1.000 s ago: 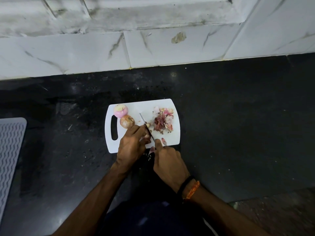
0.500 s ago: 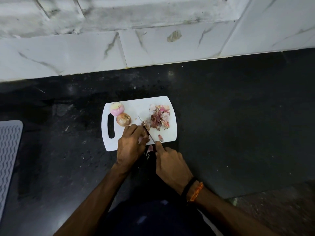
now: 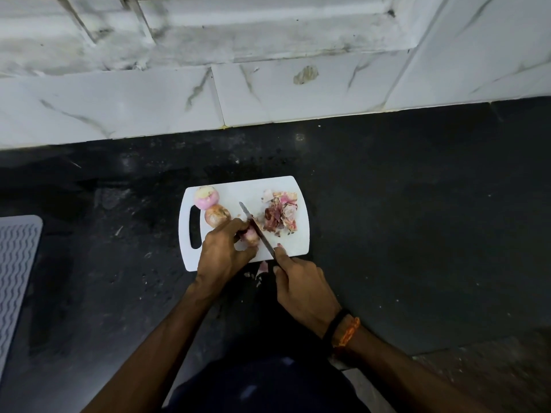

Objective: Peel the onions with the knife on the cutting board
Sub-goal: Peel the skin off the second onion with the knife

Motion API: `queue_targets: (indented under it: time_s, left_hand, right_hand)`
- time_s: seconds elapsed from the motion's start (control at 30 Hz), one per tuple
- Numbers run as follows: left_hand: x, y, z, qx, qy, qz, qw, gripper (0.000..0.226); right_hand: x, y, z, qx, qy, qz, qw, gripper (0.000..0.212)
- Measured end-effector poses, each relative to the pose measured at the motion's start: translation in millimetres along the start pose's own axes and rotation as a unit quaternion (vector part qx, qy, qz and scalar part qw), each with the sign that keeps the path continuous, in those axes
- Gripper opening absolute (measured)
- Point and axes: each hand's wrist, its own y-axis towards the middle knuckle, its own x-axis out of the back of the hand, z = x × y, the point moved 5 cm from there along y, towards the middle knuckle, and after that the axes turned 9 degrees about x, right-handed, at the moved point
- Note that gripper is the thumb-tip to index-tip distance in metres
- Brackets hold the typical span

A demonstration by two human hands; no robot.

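One onion [image 3: 250, 235] is gripped by the left hand [image 3: 222, 253] at the cutting board [image 3: 293, 247] near edge; the knife [image 3: 257, 231], gripped by the right hand [image 3: 302, 289], is laid against it

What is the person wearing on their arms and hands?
Both forearms are bare, with no sleeves showing and no gloves. The left hand has nothing on it and its wrist is bare. Just behind the right hand the wrist carries a black band, and right next to it an orange braided thread band. No rings or watch are visible.
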Motion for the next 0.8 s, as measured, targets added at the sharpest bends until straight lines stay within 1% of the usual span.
queue_targets:
  time_s: [0.07, 0.13, 0.27, 0.4, 0.5, 0.63, 0.73, 0.8]
  left_hand:
    - [-1, 5, -5, -0.026, 0.019, -0.021, 0.999, 0.032]
    - [-4, 7, -8, -0.039, 0.043, -0.026, 0.998, 0.028]
    - [-9, 5, -3, -0.04, 0.051, -0.032, 0.997, 0.028]
    - [-11, 3, -3, -0.045, 0.059, -0.035, 0.997, 0.029]
    - [-12, 3, -4, -0.047, 0.067, -0.031, 0.996, 0.027]
    - [-9, 2, -1, -0.034, 0.041, -0.042, 0.998, 0.032]
    - [-6, 1, 3, 0.005, -0.003, -0.057, 0.998, 0.032]
    - [-6, 0, 8, 0.023, -0.014, -0.059, 0.998, 0.031]
  right_hand:
    - [2, 8, 0, 0.0, -0.012, -0.009, 1.0, 0.045]
    - [-1, 12, 0, -0.003, -0.019, -0.002, 1.0, 0.045]
    - [-10, 5, -2, 0.007, -0.026, 0.005, 1.0, 0.05]
    - [-16, 14, -4, 0.01, -0.038, -0.009, 0.999, 0.049]
    - [-19, 17, -6, 0.003, -0.049, -0.002, 0.999, 0.049]
    - [-20, 1, -13, -0.001, -0.022, 0.003, 1.0, 0.053]
    - [-30, -3, -19, -0.01, -0.007, -0.012, 1.0, 0.057]
    - [-35, -2, -24, -0.009, -0.019, -0.012, 1.0, 0.058]
